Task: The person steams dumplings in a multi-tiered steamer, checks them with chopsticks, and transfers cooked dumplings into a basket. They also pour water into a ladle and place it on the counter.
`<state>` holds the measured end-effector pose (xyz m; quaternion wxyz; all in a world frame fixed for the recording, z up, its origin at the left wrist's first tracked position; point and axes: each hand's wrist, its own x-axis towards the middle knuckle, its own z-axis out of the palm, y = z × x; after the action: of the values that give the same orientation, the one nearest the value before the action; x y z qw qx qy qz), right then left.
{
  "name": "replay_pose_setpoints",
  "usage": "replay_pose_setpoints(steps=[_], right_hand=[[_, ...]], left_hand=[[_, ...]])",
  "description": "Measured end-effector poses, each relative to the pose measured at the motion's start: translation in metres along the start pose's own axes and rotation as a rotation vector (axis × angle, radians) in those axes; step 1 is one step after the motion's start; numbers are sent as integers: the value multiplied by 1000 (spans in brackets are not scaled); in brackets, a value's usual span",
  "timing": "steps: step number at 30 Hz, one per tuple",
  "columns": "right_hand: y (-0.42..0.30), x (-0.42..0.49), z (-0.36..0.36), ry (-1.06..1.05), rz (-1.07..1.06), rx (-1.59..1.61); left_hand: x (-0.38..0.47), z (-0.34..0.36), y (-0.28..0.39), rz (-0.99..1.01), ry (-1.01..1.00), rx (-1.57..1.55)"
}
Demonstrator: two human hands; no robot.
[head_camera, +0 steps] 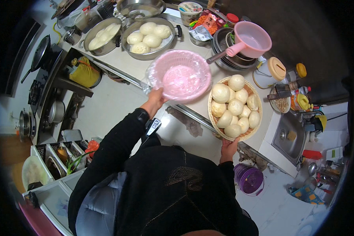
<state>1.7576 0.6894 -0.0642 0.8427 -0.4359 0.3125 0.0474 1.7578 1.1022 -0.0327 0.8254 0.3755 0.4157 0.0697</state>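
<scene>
My left hand [157, 101] grips the near left rim of a pink plastic basket [180, 77], which is lined with clear plastic film. No food shows inside it. To its right, a wicker basket [260, 119] holds a heap of pale steamed buns [235, 106]. My right hand [229, 150] is at that basket's near rim, its fingers partly hidden beneath the edge. Behind the pink basket, a steamer tier [129, 50] contains several buns [152, 40] on a white liner. Another steamer pot [98, 52] with buns stands left of it.
A pink dipper [252, 39] rests on stacked pans [221, 57] at the back. A steel sink [290, 134] is at the right end of the counter. On the floor at right stands a purple bucket [249, 178]; a shelf unit [51, 174] is behind my left arm.
</scene>
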Motion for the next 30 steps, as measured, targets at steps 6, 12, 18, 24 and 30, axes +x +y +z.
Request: replay_pose_setpoints(steps=[6,12,18,24,30], right_hand=[[23,-24,23,23,25,40],[109,-69,80,-190,435,-120],[167,-95,251,-439,197,-511],[192,-99,409,-715,-86,-831],[209,-97,515,-958,-1114,-1287]], left_hand=[[37,5,11,55,-228,-19],[34,-61,65,26,-213,340],[50,-164,130,-35,-308,517],[77,-209,193,72,-259,568],[99,-210,221,122,-224,529]])
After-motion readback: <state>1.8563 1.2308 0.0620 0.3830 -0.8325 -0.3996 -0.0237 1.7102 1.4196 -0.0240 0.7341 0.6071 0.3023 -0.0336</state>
